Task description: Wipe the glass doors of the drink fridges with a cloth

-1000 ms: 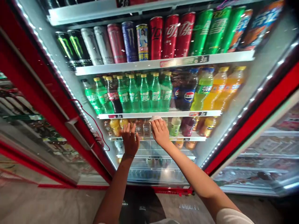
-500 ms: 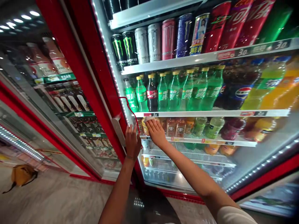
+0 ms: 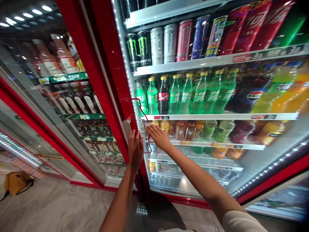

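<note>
My right hand is on the glass door of a lit drinks fridge, fingers together over a small folded white wipe pressed to the pane. Most of the wipe is hidden under the fingertips; its exact kind is hard to make out. Close by, a thin red outline of a decal with pale characters runs down the glass. My left hand lies with its fingers stretched along the door's edge, just below and right of the pale door handle. It holds nothing that I can see.
Behind the glass stand rows of cans and green soda bottles on white shelves. Red door frames separate this fridge from another at left. A brown bag sits on the grey floor.
My right hand has slid left across the glass with the wipe, towards the red outline. My left hand stays by the handle. The view has shifted slightly, so shelves appear further right.
</note>
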`<state>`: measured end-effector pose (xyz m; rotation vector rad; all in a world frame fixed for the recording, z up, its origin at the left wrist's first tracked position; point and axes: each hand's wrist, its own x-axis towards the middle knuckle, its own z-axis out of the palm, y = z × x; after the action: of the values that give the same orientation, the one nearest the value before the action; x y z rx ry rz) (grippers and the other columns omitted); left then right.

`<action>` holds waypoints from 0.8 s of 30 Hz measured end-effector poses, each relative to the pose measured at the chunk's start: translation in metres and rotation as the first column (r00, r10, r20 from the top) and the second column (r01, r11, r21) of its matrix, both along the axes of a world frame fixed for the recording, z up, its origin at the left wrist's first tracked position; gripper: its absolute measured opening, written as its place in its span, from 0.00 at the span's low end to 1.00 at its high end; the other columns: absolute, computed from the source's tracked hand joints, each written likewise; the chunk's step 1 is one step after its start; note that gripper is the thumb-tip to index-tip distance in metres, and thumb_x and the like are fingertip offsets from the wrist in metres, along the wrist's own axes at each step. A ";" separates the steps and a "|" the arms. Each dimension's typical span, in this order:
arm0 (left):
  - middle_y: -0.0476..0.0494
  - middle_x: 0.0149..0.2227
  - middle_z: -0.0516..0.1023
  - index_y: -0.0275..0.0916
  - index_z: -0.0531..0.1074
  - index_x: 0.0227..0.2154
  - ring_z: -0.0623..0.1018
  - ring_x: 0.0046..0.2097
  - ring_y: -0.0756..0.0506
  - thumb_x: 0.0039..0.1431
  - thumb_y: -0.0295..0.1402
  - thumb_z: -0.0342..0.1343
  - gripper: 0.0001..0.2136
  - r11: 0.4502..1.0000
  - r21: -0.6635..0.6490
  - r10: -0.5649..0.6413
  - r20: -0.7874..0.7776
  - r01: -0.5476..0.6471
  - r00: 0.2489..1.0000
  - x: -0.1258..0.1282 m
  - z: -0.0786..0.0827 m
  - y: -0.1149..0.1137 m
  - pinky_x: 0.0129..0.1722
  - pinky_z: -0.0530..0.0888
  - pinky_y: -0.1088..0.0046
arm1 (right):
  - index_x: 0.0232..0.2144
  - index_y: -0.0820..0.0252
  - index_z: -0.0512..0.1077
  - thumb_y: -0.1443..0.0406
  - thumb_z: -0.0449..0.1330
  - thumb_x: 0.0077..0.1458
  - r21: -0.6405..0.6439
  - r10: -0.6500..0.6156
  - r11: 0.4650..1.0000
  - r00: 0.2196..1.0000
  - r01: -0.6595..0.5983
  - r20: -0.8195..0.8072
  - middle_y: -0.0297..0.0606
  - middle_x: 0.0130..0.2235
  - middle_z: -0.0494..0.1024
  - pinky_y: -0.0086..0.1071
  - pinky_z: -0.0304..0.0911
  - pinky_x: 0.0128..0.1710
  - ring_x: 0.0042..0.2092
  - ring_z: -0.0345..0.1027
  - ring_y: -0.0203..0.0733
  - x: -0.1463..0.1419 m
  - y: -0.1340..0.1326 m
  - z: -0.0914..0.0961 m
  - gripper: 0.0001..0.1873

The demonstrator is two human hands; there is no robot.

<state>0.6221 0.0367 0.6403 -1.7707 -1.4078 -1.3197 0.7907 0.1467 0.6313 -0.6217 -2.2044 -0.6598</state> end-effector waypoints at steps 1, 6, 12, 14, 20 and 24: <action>0.28 0.70 0.62 0.38 0.58 0.69 0.57 0.74 0.37 0.73 0.31 0.44 0.23 1.000 0.002 -0.018 -0.001 0.018 1.000 0.005 -0.001 0.003 0.70 0.62 0.49 | 0.71 0.57 0.58 0.73 0.50 0.67 0.001 -0.018 1.000 1.000 0.018 0.005 0.40 0.69 0.67 0.43 0.58 0.71 0.72 0.56 0.43 0.010 0.000 -0.001 0.32; 0.29 0.69 0.62 0.40 0.57 0.70 0.56 0.75 0.39 0.71 0.27 0.46 0.25 0.995 0.013 -0.096 0.004 0.096 0.995 0.041 -0.008 0.024 0.71 0.62 0.49 | 0.70 0.57 0.62 0.72 0.50 0.68 0.043 -0.107 0.993 0.994 0.107 0.008 0.40 0.67 0.71 0.42 0.58 0.71 0.71 0.58 0.42 0.069 0.001 -0.011 0.29; 0.29 0.68 0.65 0.39 0.61 0.68 0.58 0.74 0.37 0.70 0.28 0.47 0.24 0.982 0.029 -0.190 0.026 0.189 0.981 0.104 -0.016 0.044 0.70 0.62 0.48 | 0.69 0.54 0.64 0.73 0.51 0.68 0.024 -0.161 0.987 0.987 0.160 0.012 0.39 0.66 0.72 0.41 0.57 0.71 0.71 0.59 0.41 0.142 0.003 -0.015 0.30; 0.29 0.67 0.66 0.39 0.62 0.67 0.59 0.73 0.37 0.71 0.29 0.47 0.23 0.977 0.033 -0.210 0.039 0.209 0.977 0.129 -0.016 0.049 0.70 0.63 0.48 | 0.69 0.53 0.64 0.73 0.51 0.67 0.013 -0.170 0.985 0.985 0.170 -0.001 0.38 0.66 0.71 0.42 0.57 0.71 0.70 0.60 0.41 0.166 0.004 -0.017 0.30; 0.31 0.66 0.69 0.39 0.65 0.66 0.60 0.73 0.38 0.70 0.29 0.47 0.23 0.960 0.057 -0.275 0.024 0.273 0.961 0.215 -0.016 0.068 0.70 0.63 0.49 | 0.67 0.49 0.67 0.71 0.52 0.68 0.078 -0.252 0.964 0.967 0.254 -0.033 0.36 0.64 0.75 0.40 0.57 0.71 0.68 0.64 0.40 0.257 0.011 -0.029 0.28; 0.33 0.66 0.70 0.40 0.66 0.66 0.59 0.74 0.38 0.69 0.27 0.48 0.23 0.937 0.085 -0.340 -0.007 0.340 0.940 0.284 -0.022 0.078 0.72 0.59 0.49 | 0.65 0.49 0.69 0.69 0.54 0.67 0.065 -0.326 0.943 0.945 0.328 -0.040 0.37 0.62 0.77 0.40 0.55 0.71 0.68 0.64 0.41 0.337 0.016 -0.040 0.27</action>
<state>0.9061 0.1148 0.6183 -2.0157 -1.0599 -1.5361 1.1276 0.1623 0.5914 -0.9664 -2.0586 -0.8877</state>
